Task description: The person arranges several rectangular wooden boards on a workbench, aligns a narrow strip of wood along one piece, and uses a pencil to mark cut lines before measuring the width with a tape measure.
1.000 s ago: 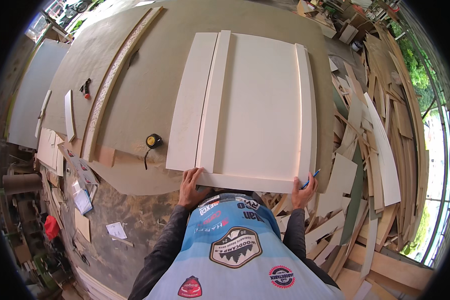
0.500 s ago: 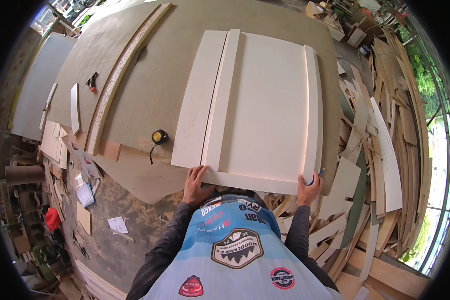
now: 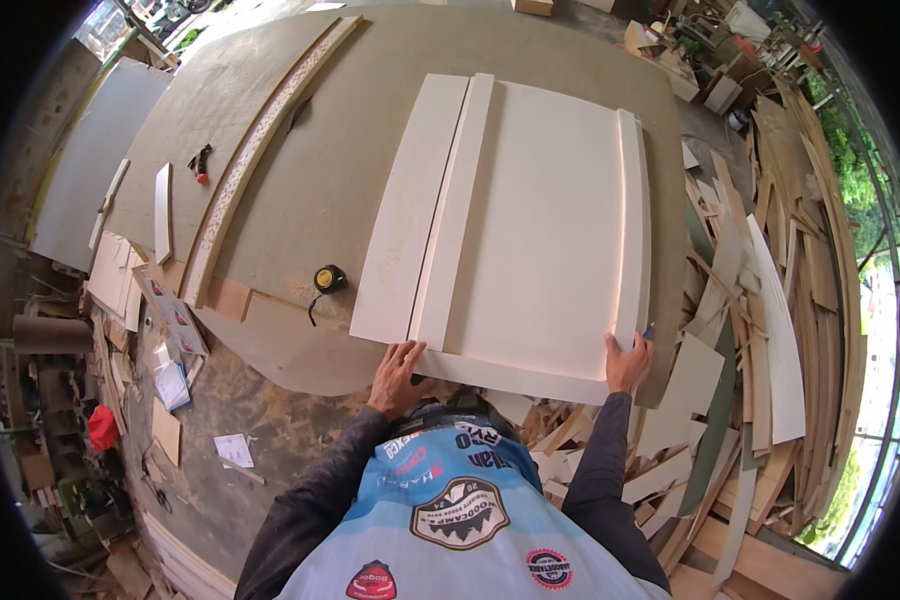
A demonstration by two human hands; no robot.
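Note:
On the worktable lies a flat white board (image 3: pixel 540 220) with raised white strips on it. My left hand (image 3: pixel 398 380) holds the left end of the front strip (image 3: pixel 510 375), fingers over the top where it meets the left long strip (image 3: pixel 457 210). At the near right corner my right hand (image 3: pixel 629 365) grips the end of the right long strip (image 3: pixel 632 220), thumb on the inner side. A thin blue pencil (image 3: pixel 650 331) shows beside its fingers, mostly hidden. A narrow gap separates the left white panel (image 3: pixel 410 210) from the left long strip.
A yellow and black tape measure (image 3: pixel 329 279) sits left of the board. Farther left are a long wooden strip (image 3: pixel 260 140), pliers-like tool (image 3: pixel 200 164) and a short white strip (image 3: pixel 163 213). Offcuts (image 3: pixel 760 300) are piled on the right; papers (image 3: pixel 234 450) lie on the floor.
The view has shifted slightly, so the board appears lower and farther right. My right hand has turned at the corner, and less of the blue pencil shows. My left hand stays on the front strip.

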